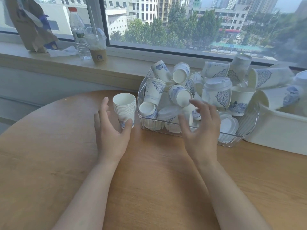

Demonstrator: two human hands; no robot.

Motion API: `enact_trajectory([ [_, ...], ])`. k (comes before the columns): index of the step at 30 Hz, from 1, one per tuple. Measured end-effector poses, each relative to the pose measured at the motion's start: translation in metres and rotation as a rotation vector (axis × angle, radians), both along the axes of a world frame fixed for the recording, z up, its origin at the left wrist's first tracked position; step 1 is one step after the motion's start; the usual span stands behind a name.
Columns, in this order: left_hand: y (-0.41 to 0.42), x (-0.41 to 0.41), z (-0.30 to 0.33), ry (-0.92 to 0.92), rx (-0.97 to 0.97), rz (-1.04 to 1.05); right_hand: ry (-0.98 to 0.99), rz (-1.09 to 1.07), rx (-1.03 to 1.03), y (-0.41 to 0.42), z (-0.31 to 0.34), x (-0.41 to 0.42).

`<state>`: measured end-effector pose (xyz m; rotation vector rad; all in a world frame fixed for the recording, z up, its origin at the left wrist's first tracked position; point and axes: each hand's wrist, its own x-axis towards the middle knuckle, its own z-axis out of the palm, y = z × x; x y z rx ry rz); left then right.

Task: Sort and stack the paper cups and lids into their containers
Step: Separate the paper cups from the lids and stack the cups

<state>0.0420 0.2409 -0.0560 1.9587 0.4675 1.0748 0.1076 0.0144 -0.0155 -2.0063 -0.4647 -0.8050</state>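
Wooden surface (157, 171) carries a stack of paper cups (124, 109) beside a clear bin (232, 138) heaped with loose cups and lids. Left hand (110, 130) cups the stack's base with spread fingers; right hand (201, 123) hovers spread at the bin, holding nothing.

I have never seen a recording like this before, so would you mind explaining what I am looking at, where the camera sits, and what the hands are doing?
There is no machine here: a person wears one wide-angle camera on the head, looking forward and down, so you see their own two bare arms.

The surface is a wooden table beside a window. On it stands a stack of small paper cups, nested upright. The left hand is open around the stack's base, its thumb touching the bottom cup. The right hand is open too, fingers spread, holding nothing, in front of a clear plastic bin.

That bin is heaped with loose paper cups and white lids. Further right is a white container with more cups. On the sill stand a water bottle, an iced drink cup and a paper bag.
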Motion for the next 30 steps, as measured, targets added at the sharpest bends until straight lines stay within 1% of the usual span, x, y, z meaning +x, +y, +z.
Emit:
enact_trajectory([
  [4,-0.022,-0.015,0.002,-0.058,0.020,-0.003,0.071,-0.002,-0.090,0.010,0.024,0.017],
  [7,-0.043,-0.018,0.006,-0.069,-0.019,-0.085,0.101,-0.001,-0.155,0.018,0.028,0.024],
  [11,-0.055,-0.017,0.007,-0.040,0.010,-0.228,0.016,-0.072,-0.221,0.020,0.026,0.028],
  [14,-0.055,-0.015,0.003,-0.028,0.060,-0.283,-0.049,-0.138,-0.302,0.014,0.025,0.030],
  [17,-0.058,-0.014,0.002,-0.016,0.045,-0.317,-0.123,-0.143,-0.247,0.004,0.030,0.027],
  [19,-0.060,-0.012,0.005,-0.018,-0.020,-0.350,-0.178,-0.074,-0.157,0.001,0.031,0.020],
  [21,-0.062,-0.011,0.010,-0.022,-0.142,-0.411,-0.186,0.059,-0.105,0.001,0.028,0.009],
  [23,-0.064,-0.012,0.014,-0.041,-0.276,-0.479,-0.182,0.186,-0.112,0.002,0.021,-0.002],
  [25,-0.064,-0.014,0.017,-0.075,-0.387,-0.522,-0.188,0.258,-0.139,0.005,0.015,-0.011],
  [30,-0.064,-0.015,0.024,-0.169,-0.571,-0.531,-0.169,0.311,-0.193,0.014,0.004,-0.024],
])
